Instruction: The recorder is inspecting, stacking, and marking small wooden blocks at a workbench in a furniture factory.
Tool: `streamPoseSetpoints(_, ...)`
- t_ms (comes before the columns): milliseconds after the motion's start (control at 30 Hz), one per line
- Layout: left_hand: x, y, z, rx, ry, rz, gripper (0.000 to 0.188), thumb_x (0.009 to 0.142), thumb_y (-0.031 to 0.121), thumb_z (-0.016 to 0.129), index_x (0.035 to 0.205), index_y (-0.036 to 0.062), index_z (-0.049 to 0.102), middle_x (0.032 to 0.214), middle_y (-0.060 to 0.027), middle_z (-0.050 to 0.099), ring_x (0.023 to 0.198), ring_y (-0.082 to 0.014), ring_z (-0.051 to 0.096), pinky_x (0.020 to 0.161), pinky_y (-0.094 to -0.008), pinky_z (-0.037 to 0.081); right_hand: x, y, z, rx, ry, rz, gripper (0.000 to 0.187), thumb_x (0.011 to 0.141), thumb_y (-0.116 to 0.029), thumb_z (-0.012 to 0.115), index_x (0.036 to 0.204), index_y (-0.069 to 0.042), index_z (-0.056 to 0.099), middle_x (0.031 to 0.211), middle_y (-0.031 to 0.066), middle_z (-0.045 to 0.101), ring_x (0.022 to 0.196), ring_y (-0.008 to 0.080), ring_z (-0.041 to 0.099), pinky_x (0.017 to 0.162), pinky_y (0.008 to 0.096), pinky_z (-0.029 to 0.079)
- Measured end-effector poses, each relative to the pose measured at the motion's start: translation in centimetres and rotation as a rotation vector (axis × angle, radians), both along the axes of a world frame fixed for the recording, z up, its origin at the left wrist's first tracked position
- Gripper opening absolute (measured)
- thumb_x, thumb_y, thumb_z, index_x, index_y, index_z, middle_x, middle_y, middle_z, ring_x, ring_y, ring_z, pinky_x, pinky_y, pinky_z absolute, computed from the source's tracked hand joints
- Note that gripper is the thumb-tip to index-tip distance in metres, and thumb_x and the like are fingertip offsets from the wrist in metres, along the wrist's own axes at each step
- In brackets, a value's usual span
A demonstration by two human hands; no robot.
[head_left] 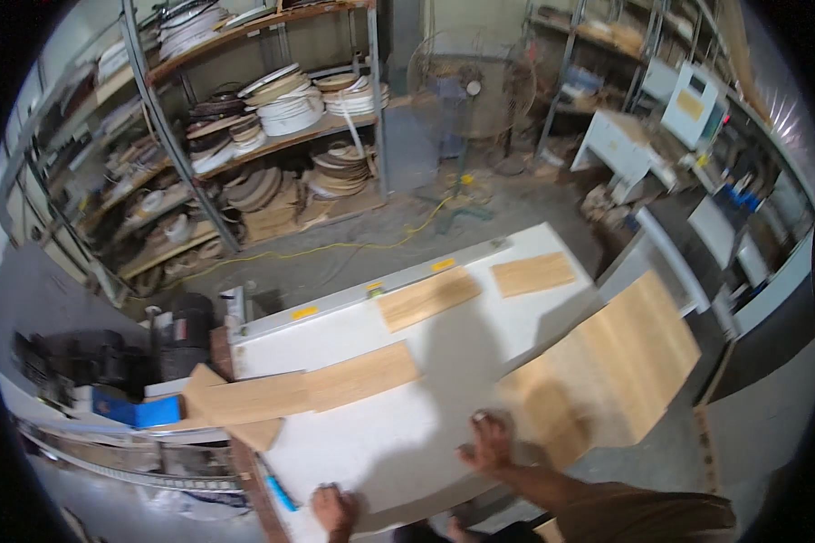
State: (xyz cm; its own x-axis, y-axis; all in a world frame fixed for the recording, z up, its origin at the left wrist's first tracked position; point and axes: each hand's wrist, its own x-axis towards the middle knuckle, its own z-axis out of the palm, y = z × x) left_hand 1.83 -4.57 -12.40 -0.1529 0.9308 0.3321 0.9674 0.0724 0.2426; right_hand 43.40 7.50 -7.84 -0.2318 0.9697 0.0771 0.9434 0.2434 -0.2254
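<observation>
My left hand (335, 511) rests at the near edge of a white table (385, 457), fingers laid on its surface and holding nothing visible. Beside it lies a slim blue tool (281, 493) with a dark tip; its exact kind is unclear. My right hand (489, 443) is on the tabletop with thumb and fingers apart, just left of large wood-grain boards (638, 348) at the right side. Two smaller wood-grain pieces, a left one (430, 299) and a right one (534, 274), lie farther back. Long wood-grain strips (362, 376) extend over the table's left end.
A metal straightedge rail (335, 317) runs along the far side. Blue boxes (158, 412) and a dark motor (190, 335) stand left. Behind are shelves with edging rolls (290, 113), a pedestal fan (471, 88) and a yellow cable (335, 245) on the floor. White machinery (620, 145) stands at right.
</observation>
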Motion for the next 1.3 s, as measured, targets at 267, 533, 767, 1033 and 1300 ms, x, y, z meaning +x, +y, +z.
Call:
streamPoseSetpoints(267,0.5,0.2,2.7,-0.328,-0.084,0.082,0.036,0.083,0.026,0.073,0.113,0.0067,0.067,0.115,-0.0206,0.064,0.112,-0.042,0.059,0.099,-0.0548,0.046,0.1,-0.5,0.7,-0.029,0.057,-0.018,0.09,0.086,-0.054,0.072,0.151,0.002,0.046,0.152,0.0241,0.045,0.14,0.0469,0.041,0.118,0.0595,0.031)
streamPoseSetpoints(533,-0.9,1.0,2.5,-0.247,0.002,0.061,0.034,0.087,0.024,0.07,0.114,0.0042,0.066,0.114,-0.0221,0.062,0.115,-0.0445,0.057,0.102,-0.0559,0.045,-1.1,0.8,0.1,-0.112,0.001,-0.037,0.094,0.089,-0.057,0.069,0.159,0.0,0.038,0.159,0.0242,0.04,0.147,0.0452,0.035,0.121,0.0593,0.027)
streamPoseSetpoints(767,-0.6,1.3,4.0,-0.224,-0.018,0.037,0.023,0.088,0.023,0.07,0.102,0.0058,0.065,0.098,-0.018,0.059,0.097,-0.041,0.059,0.088,-0.053,0.048,-1.4,0.8,0.1,-0.048,-0.01,-0.014,0.094,0.09,-0.059,0.068,0.158,0.0,0.04,0.154,0.0255,0.043,0.14,0.0468,0.04,0.117,0.0604,0.029)
streamPoseSetpoints(1033,0.3,1.4,3.7,-0.206,-0.076,0.046,0.019,0.086,0.025,0.07,0.095,0.0101,0.062,0.093,-0.0129,0.059,0.091,-0.0362,0.059,0.083,-0.0508,0.048,-0.4,0.4,-0.7,-0.047,-0.059,0.002,0.093,0.091,-0.061,0.067,0.156,0.001,0.042,0.156,0.0233,0.04,0.145,0.0443,0.035,0.119,0.06,0.025)
streamPoseSetpoints(1300,-0.1,1.2,3.6,-0.275,-0.04,0.088,0.022,0.087,0.028,0.069,0.097,0.0117,0.06,0.098,-0.0118,0.058,0.096,-0.0349,0.059,0.088,-0.0512,0.046,-1.0,0.7,-0.6,0.041,-0.008,0.04,0.091,0.093,-0.061,0.065,0.155,0.002,0.041,0.155,0.0224,0.041,0.144,0.0431,0.036,0.119,0.0598,0.025)
